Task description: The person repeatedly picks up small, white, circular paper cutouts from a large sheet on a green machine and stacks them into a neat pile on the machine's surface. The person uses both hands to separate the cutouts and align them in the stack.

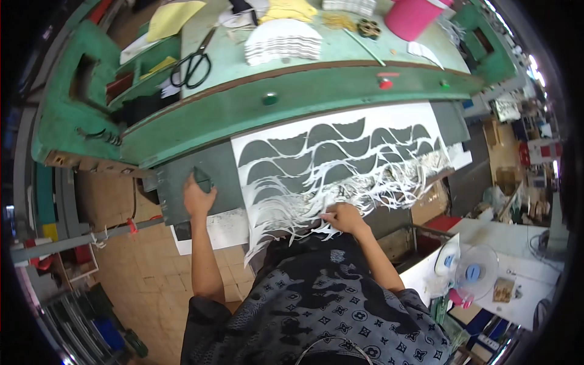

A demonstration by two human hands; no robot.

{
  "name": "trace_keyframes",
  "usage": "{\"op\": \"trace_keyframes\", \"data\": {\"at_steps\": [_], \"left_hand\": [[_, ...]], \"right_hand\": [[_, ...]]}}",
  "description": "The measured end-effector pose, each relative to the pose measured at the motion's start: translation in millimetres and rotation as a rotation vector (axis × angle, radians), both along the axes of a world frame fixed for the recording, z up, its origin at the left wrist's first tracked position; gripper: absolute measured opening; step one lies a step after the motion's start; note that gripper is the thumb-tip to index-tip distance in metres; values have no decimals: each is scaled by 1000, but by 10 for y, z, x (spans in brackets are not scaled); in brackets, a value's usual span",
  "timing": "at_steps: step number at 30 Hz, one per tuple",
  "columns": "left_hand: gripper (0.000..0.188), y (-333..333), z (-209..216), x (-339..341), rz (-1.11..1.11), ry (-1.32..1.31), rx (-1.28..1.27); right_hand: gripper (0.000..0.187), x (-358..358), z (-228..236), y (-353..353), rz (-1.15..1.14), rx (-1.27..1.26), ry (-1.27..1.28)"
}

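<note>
A white sheet (398,117) with rows of wavy cut-outs lies on a dark green board (170,182). Its near part hangs in a tangle of thin white offcut strips (328,188). My right hand (344,217) is closed at the near edge of that tangle, fingers curled on the strips. To the left of the sheet, my left hand (198,198) grips a small dark block (203,180) between thumb and fingers, over the board. The block's exact kind does not show.
Beyond the board runs a green machine beam (292,91) with buttons. On the ledge behind are black scissors (193,68), a stack of white cut pieces (283,42) and a pink bucket (413,18). A white table (517,274) stands at right.
</note>
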State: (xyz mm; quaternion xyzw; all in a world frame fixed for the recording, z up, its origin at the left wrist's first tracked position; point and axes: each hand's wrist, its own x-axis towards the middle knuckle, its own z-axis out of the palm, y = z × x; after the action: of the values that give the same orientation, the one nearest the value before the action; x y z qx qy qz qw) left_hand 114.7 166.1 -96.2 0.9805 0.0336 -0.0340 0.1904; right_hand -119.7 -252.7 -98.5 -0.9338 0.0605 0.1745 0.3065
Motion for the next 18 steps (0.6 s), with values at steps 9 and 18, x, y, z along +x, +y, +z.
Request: {"op": "trace_keyframes", "data": {"at_steps": [9, 18], "left_hand": [[83, -1135, 502, -818, 189, -147, -924], [77, -3975, 318, -904, 463, 191, -1380]], "right_hand": [[56, 181, -98, -317, 256, 82, 155], [52, 184, -263, -1647, 332, 734, -239]]}}
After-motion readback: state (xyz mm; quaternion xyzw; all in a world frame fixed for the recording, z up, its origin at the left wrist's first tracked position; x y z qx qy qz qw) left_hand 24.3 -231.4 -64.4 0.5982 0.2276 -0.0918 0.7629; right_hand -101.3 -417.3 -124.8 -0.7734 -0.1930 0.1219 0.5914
